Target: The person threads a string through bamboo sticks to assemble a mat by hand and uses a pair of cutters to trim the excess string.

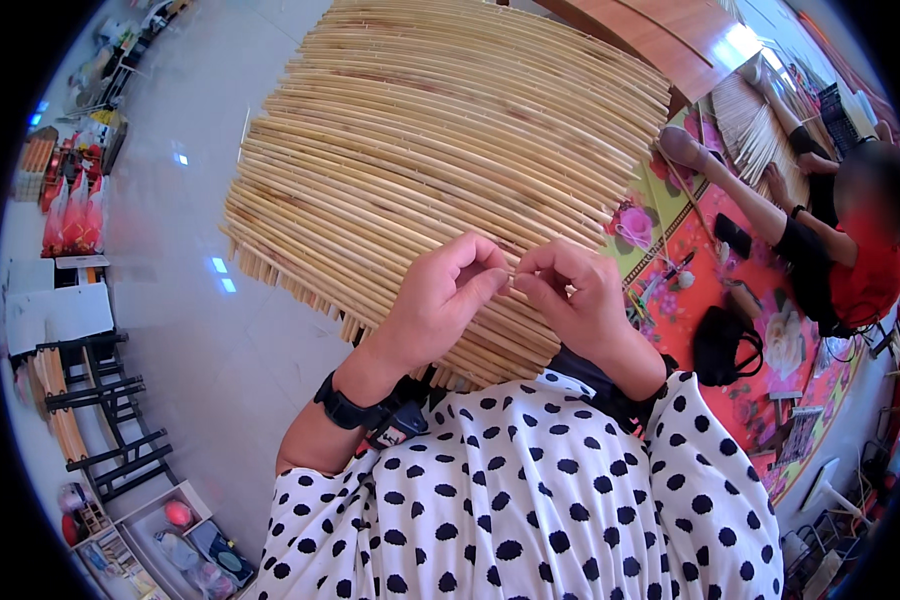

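A large mat of straw-coloured reeds (440,130), tied side by side in rows, spreads out before me, its near edge at my lap. Over its near part my left hand (440,300) and my right hand (576,300) meet, thumbs and forefingers pinched together almost tip to tip. Whatever sits between the fingertips is too small to make out. Short bits of tie stick up along the reeds. On my left wrist is a black band (350,403).
A co-worker in a red top (867,275) sits at right by loose reeds (760,135) on a flowered red sheet (715,345). A black bag (727,345) lies there. Folded black-framed stools (105,420) and an open box (185,530) stand left. A wooden table (660,35) is beyond the mat.
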`<move>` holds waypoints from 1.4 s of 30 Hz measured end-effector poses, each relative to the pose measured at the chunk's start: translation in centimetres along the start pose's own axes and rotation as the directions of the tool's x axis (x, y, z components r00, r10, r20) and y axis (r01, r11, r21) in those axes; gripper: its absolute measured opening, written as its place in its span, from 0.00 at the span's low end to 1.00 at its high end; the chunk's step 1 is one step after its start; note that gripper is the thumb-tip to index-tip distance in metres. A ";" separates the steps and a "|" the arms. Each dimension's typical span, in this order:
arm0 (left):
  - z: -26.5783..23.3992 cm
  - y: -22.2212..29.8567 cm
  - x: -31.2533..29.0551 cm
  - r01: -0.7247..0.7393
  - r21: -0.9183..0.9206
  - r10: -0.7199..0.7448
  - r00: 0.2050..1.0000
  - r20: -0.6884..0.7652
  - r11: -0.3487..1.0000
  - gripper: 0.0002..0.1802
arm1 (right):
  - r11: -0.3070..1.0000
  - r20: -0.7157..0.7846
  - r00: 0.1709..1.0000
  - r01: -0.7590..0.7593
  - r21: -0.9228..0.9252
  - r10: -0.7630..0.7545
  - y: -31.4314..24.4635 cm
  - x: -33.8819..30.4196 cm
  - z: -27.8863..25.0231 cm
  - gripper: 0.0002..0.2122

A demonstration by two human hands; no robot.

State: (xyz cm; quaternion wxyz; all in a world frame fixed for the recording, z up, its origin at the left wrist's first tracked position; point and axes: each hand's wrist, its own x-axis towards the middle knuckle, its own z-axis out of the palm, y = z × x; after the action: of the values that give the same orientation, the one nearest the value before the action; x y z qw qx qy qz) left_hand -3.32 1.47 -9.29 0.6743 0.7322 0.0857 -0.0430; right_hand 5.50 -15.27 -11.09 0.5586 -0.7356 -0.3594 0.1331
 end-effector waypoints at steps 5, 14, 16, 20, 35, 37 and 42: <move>-0.2 0.3 -0.4 -0.068 -0.031 0.066 0.997 -0.046 0.997 0.03 | 0.976 -0.074 0.978 0.186 -0.118 -0.195 -0.2 0.1 0.4 0.05; -0.3 0.7 -1.6 0.002 0.105 -0.003 1.000 0.008 0.994 0.03 | 0.909 -0.151 0.909 0.350 -0.228 -0.388 -0.3 0.2 0.4 0.07; -0.1 0.8 -1.6 0.038 0.066 -0.040 0.999 0.024 0.997 0.05 | 0.911 -0.135 0.913 0.352 -0.215 -0.385 -0.3 0.2 0.3 0.08; -0.2 0.8 -1.8 0.024 0.038 -0.025 0.999 0.031 0.999 0.07 | 0.933 -0.138 0.930 0.317 -0.172 -0.341 -0.3 0.3 0.3 0.08; -1.1 1.2 -2.0 0.038 -0.122 -0.050 0.994 -0.099 0.992 0.05 | 0.993 -0.004 0.998 0.070 0.098 -0.070 -1.4 0.7 0.3 0.16; -0.8 1.4 -1.9 0.062 -0.116 -0.071 0.995 -0.075 0.991 0.05 | 0.994 0.044 0.996 0.069 0.089 -0.073 -1.8 0.9 0.5 0.19; -0.4 1.2 -1.7 0.030 -0.113 -0.032 0.999 -0.017 0.993 0.06 | 0.988 -0.034 0.992 0.127 0.089 -0.125 -1.6 1.0 1.3 0.14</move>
State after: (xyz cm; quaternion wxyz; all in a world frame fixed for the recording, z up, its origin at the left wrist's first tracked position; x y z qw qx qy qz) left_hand -4.82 1.68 -7.82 0.7129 0.6920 0.1058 -0.0416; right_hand 4.79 -13.49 -9.86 0.6040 -0.6869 -0.3906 0.1034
